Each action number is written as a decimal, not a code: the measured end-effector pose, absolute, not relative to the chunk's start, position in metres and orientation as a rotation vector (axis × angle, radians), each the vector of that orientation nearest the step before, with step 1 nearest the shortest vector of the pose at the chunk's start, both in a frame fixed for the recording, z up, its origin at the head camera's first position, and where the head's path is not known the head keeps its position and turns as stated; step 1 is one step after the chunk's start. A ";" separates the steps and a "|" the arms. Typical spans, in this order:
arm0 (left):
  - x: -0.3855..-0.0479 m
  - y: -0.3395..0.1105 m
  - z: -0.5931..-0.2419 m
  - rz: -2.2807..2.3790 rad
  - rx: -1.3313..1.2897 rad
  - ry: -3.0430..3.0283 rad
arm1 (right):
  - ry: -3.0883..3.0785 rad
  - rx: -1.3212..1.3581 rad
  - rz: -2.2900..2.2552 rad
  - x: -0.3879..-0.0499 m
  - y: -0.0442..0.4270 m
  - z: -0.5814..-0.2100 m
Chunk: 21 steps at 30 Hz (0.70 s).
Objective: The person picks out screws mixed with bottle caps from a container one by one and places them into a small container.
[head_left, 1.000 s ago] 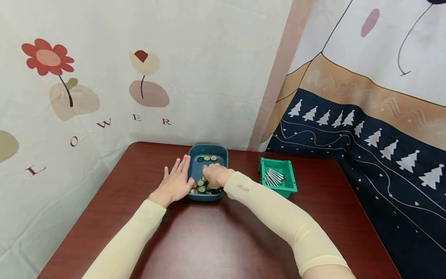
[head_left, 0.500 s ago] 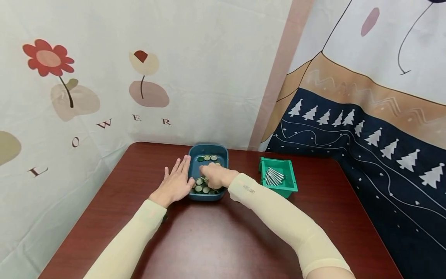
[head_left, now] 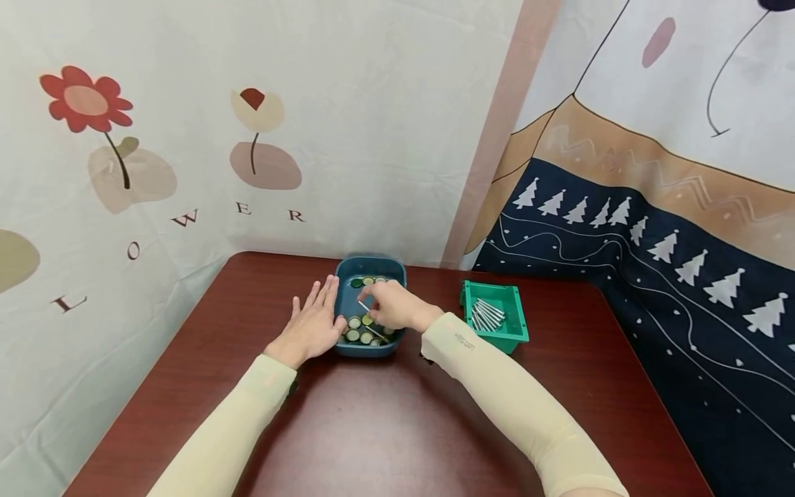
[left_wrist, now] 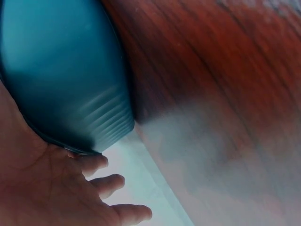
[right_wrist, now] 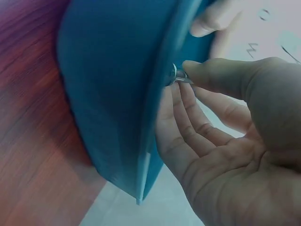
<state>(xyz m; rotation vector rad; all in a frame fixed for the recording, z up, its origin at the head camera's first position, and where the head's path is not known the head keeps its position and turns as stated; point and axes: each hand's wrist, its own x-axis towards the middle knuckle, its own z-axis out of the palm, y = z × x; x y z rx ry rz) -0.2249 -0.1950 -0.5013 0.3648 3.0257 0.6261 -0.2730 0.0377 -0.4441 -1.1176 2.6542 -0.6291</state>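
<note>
In the head view, a blue tray [head_left: 366, 350] holds several small round discs [head_left: 352, 335] with pale tops, some dark green. My left hand [head_left: 308, 330], fingers straight and spread, rests against the tray's left side; the left wrist view shows the palm [left_wrist: 51, 188] beside its wall. My right hand [head_left: 394, 306] is over the tray's right half, pinching a thin silver metal rod [head_left: 363, 305] between thumb and fingertips. The right wrist view shows the rod's wider round end [right_wrist: 178, 76]. A similar rod [head_left: 377, 335] lies among the discs.
On the right stands a green bin [head_left: 512, 304] with several silver rods [head_left: 488, 315] inside. The brown table [head_left: 348, 428] reaches back to a hanging printed cloth [head_left: 373, 138]. A dark blue cloth [head_left: 683, 331] hangs along the right side.
The right hand has lifted slightly and drawn right within the tray, bringing the pinched rod and another rod among the discs into sight. The left hand stays in place.
</note>
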 end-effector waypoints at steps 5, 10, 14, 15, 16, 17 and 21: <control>-0.225 -0.194 -0.502 0.634 0.356 3.016 | 2.624 -1.007 -0.787 -0.268 0.044 -0.441; -0.224 -0.195 -0.501 0.632 0.349 3.007 | 2.603 -0.978 -0.906 -0.261 0.050 -0.435; -0.224 -0.195 -0.501 0.624 0.345 2.999 | 2.609 -0.922 -1.005 -0.254 0.056 -0.431; -0.224 -0.195 -0.501 0.625 0.345 2.999 | 2.616 -0.904 -1.028 -0.252 0.058 -0.429; -0.224 -0.195 -0.501 0.627 0.345 3.000 | 2.623 -0.889 -1.048 -0.250 0.059 -0.428; -0.224 -0.195 -0.501 0.629 0.346 3.001 | 2.629 -0.876 -1.067 -0.248 0.061 -0.427; -0.224 -0.194 -0.501 0.639 0.340 3.008 | 2.628 -0.845 -1.131 -0.241 0.068 -0.424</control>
